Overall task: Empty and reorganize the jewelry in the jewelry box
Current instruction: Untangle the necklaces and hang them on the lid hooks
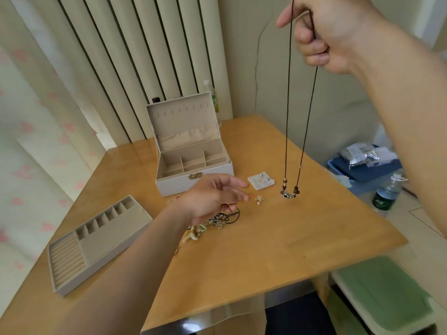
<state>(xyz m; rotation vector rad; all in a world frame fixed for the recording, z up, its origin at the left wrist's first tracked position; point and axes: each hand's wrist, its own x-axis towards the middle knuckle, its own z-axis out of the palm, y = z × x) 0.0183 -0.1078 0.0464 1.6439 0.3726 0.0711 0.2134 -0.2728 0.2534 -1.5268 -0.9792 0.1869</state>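
- Gripping the dark brown cord necklace (289, 193) in a curled fist, the right hand (331, 32) holds it high, probably so the doubled cord hangs untangled. Its beaded pendant dangles far below that hand, just above the pale wooden table (266, 250).
- Left hand (212, 197), fingers loosely spread, hovers over the tangled heap of cords and charms (217, 220).
- Beyond the left hand stands the open grey jewelry box (193, 183), compartments bare; bare tabletop under the right hand leaves room to lay the cord.

One box (193, 187), one tray (113, 235) (two bottles (387, 193))
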